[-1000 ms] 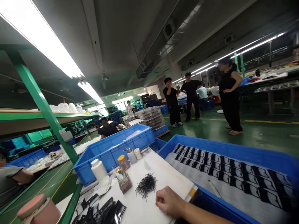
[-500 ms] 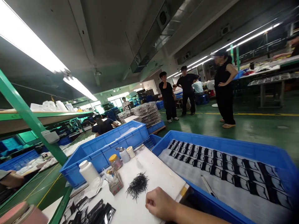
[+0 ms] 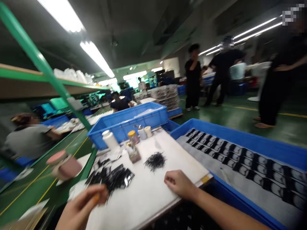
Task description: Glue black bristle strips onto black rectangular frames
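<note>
My left hand [image 3: 83, 204] is at the lower left, at the near edge of a heap of flat black glossy pieces [image 3: 115, 177]. Orange shows on its fingertips. Motion smears the fingers, so whether they grip a piece is unclear. On the white tabletop [image 3: 153, 198], my right hand [image 3: 179, 182] rests with curled fingers near the right edge. Whatever it may hold is hidden. Just beyond it lies a pile of thin black strips [image 3: 155, 160].
A blue bin [image 3: 216, 127] on the right holds rows of black-and-clear pieces and a pen-like tool [image 3: 225, 175]. Behind the table stand bottles [image 3: 110, 139], a small box [image 3: 133, 154] and another blue bin [image 3: 127, 118]. A pink container [image 3: 64, 166] sits left. Several people stand or sit around.
The view has swung left and down. My left hand has come into view beside the black pieces. My right hand stays curled on the tabletop.
</note>
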Demonstrator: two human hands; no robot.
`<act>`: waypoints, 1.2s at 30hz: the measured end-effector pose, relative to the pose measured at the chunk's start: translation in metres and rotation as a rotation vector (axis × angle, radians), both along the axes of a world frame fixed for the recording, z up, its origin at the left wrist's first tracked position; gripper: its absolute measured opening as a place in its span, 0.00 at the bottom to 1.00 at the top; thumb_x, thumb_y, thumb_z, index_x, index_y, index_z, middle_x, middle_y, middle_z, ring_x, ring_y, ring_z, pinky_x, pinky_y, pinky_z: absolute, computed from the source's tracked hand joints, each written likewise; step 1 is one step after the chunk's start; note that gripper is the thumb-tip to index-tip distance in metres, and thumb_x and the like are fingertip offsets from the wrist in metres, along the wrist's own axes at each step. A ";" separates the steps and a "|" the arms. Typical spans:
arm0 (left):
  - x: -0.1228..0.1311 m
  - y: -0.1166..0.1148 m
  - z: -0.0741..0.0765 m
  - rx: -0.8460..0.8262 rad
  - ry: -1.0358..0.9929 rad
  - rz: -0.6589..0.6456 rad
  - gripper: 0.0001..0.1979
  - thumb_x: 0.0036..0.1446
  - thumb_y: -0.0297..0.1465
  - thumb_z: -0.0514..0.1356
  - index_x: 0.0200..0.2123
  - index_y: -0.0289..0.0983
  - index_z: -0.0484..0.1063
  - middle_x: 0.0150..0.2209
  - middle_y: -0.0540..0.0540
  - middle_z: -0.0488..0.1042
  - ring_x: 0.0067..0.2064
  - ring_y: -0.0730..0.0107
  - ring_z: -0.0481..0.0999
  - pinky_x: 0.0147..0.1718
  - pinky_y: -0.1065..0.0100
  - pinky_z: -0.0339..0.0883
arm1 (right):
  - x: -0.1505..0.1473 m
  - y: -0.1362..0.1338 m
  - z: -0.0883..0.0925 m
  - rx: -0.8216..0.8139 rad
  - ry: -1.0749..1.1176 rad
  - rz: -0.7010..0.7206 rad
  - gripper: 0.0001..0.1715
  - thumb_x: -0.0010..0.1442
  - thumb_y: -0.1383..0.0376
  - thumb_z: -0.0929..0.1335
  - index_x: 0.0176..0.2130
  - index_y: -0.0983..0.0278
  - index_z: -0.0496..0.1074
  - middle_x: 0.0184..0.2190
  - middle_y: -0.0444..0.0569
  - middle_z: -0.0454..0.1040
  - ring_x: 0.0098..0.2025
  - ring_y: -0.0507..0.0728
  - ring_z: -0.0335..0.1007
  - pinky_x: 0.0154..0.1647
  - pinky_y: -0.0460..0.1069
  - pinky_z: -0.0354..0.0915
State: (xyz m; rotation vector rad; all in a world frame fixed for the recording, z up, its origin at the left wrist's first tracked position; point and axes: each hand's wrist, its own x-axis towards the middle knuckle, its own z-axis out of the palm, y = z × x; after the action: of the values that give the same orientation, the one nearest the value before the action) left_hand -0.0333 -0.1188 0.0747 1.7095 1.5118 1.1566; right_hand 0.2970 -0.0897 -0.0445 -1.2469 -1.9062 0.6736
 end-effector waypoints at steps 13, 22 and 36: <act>-0.013 0.166 -0.048 -0.177 0.864 0.062 0.10 0.50 0.30 0.65 0.38 0.36 0.78 0.40 0.37 0.79 0.44 0.55 0.76 0.42 0.64 0.65 | -0.026 0.029 0.033 -0.240 0.223 -0.011 0.16 0.59 0.55 0.67 0.30 0.64 0.73 0.23 0.46 0.71 0.23 0.52 0.67 0.25 0.46 0.64; -0.032 0.199 -0.063 -0.251 0.782 0.013 0.06 0.49 0.34 0.65 0.27 0.37 0.74 0.29 0.44 0.77 0.34 0.62 0.74 0.32 0.68 0.62 | -0.090 0.109 0.081 -0.051 0.391 0.117 0.14 0.58 0.58 0.70 0.29 0.67 0.74 0.21 0.45 0.71 0.20 0.49 0.65 0.20 0.44 0.62; 0.056 0.137 -0.055 -0.152 -0.644 -0.076 0.15 0.45 0.37 0.70 0.27 0.33 0.70 0.24 0.49 0.73 0.29 0.70 0.77 0.26 0.75 0.71 | -0.100 0.130 0.043 -0.167 0.668 0.356 0.28 0.56 0.58 0.72 0.53 0.67 0.71 0.46 0.52 0.76 0.38 0.54 0.74 0.28 0.44 0.69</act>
State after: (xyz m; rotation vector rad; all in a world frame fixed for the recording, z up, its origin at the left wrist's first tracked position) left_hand 0.0229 0.0185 0.0199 1.1239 1.0869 1.3427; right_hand 0.1966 0.0402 -0.0011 -0.6428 -1.5222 1.2743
